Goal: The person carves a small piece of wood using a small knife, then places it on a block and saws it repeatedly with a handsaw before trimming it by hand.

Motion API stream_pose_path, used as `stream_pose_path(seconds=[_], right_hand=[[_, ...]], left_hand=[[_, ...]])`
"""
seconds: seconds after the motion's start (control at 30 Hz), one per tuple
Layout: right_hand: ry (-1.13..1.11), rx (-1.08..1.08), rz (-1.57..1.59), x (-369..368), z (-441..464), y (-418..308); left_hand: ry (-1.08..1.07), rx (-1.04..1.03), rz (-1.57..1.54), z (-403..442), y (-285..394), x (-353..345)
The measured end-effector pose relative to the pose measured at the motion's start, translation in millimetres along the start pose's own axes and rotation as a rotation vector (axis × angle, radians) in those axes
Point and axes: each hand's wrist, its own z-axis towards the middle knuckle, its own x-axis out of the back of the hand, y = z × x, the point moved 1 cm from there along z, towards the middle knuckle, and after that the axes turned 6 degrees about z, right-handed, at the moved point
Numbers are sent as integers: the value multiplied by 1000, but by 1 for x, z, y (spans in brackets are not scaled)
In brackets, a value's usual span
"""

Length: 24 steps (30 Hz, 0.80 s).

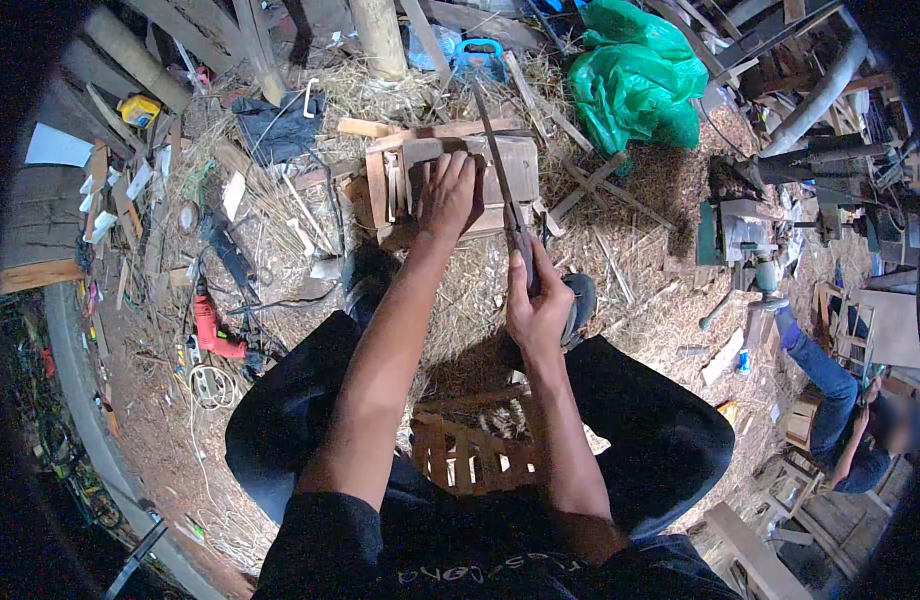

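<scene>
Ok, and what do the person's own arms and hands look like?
Both the left hand and right hand are ungloved, with no watch or bracelet visible. The forearms are uncovered, below the short, dark sleeves of a top with pale lettering across its front.

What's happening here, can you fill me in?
A person's left hand rests, back up, on a low, brown, box-like wooden piece, while the right hand grips a long, narrow, dark saw-like tool that extends across it in this view. Whether it's cutting can't be told. A red power drill lies at left; a crumpled green plastic bag lies ahead, to the right.
</scene>
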Motion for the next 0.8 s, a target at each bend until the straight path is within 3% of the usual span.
stream_pose_path(seconds=[0.13,0.23,0.33,0.63,0.73,0.8], right_hand=[[25,149,31,-3,5,6],[-3,5,-40,-3,3,3],[1,71,48,-8,6,4],[-62,-56,-68,-14,14,-6],[-1,106,-10,-10,8,10],[-24,20,-31,7,-18,7]], left_hand=[[14,10,-96,2,3,12],[10,-4,-93,3,4,14],[-2,-24,-82,1,1,10],[-34,-22,-224,5,-2,13],[-91,42,-282,0,1,10],[-55,57,-309,5,0,3]])
